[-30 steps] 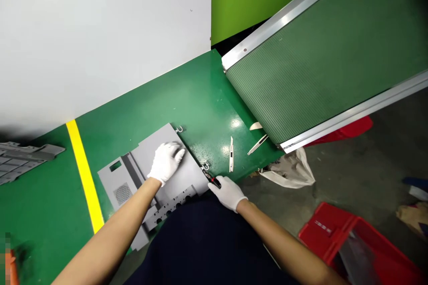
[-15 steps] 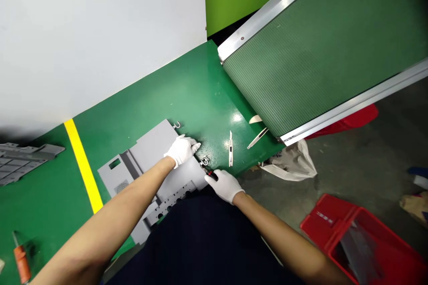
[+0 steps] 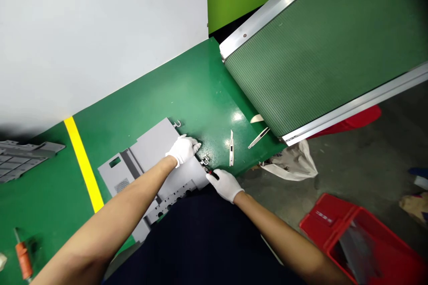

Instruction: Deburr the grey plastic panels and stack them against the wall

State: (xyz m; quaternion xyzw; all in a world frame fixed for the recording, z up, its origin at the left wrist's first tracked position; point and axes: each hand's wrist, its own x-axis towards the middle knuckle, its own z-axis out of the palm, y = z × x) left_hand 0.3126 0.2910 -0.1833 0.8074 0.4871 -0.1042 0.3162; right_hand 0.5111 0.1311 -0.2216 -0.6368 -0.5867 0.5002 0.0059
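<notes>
Touching flat gry panel [image 3: 152,142] w/ cloth-gloved L grip [image 3: 183,150].

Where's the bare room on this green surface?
Beyond the gray panel, between the yellow stripe and the conveyor, barring specks; also left of the stripe, between the gray parts and orange-handled tool. Crowded: around the panel's nearer hook, with the left hand, right hand and a cutter close by.

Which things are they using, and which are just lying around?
In use:
- gray panel, under the left hand
- black-and-red tool, in the right hand

Seemingly just lying about:
- two cutters on the green surface
- orange-handled tool, far left
</notes>
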